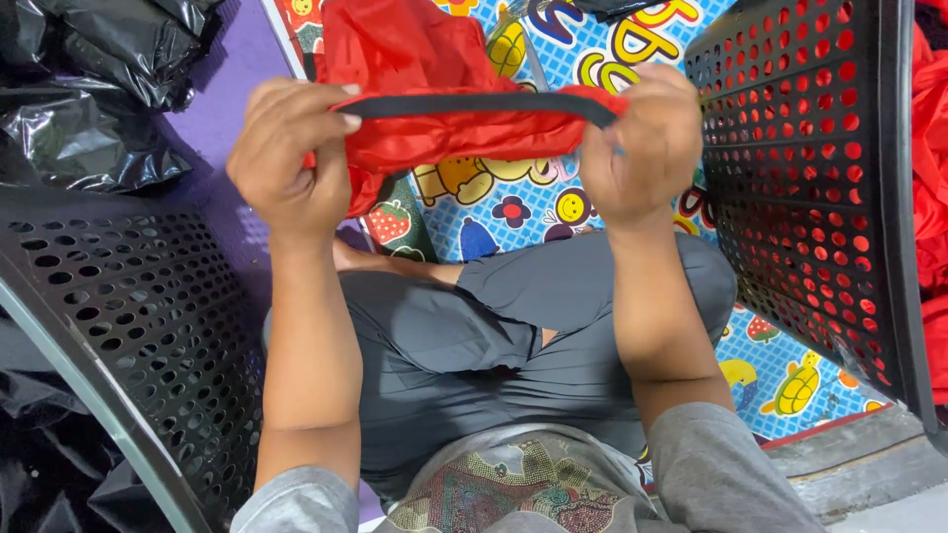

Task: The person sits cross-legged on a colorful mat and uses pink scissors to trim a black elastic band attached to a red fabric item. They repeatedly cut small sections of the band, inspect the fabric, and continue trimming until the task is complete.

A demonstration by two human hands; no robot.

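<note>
Head view: left hand (291, 158) and right hand (642, 148) pinch shut on red fabric bag (444, 133), black strap (474, 104) stretched taut at 12 o'clock; folding unfinished.

Left hand (291, 158): raised in front of the body, fingers curled shut, thumb and forefinger pinching.
Right hand (642, 143): raised level with the left, well apart from it, closed in a fist-like pinch.
Forearms: bare, rising upright from grey sleeves, roughly parallel.
Legs: crossed below.
</note>
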